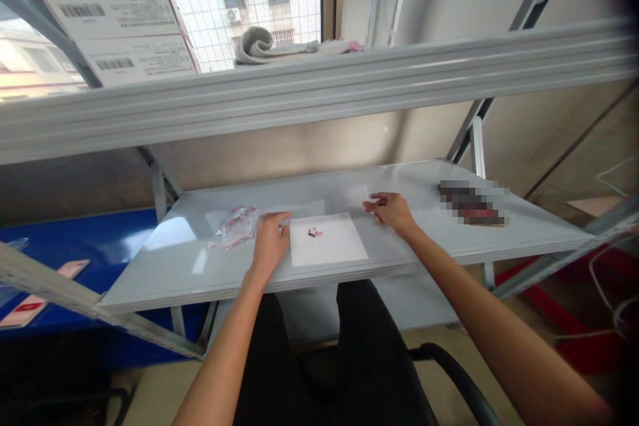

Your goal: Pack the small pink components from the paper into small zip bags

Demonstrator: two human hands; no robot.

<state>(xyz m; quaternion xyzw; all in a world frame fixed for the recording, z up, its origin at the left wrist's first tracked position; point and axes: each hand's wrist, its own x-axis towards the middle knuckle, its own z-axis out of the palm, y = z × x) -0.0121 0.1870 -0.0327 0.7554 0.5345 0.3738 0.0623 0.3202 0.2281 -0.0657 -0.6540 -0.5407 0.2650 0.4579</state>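
Note:
A white sheet of paper (327, 253) lies on the grey tabletop in front of me. On it sit several small pink round pieces (318, 233) and one small dark oblong piece (312, 235). My left hand (272, 239) rests at the sheet's left edge, fingers stretched and apart, holding nothing. Just left of it is a pile of clear plastic bags (237, 225) with pinkish contents. Right of the sheet, my right hand (392, 211) has its fingers bent together at the edge of a small clear plastic bag (358, 194), which is faint against the table.
A blurred-out dark object (472, 203) lies at the table's right. Across the front runs a metal shelf beam (319, 86), carrying labelled white boxes (114, 20), a folded grey cloth (269, 46) and a spray bottle (387, 6). A blue surface (114, 246) adjoins at left.

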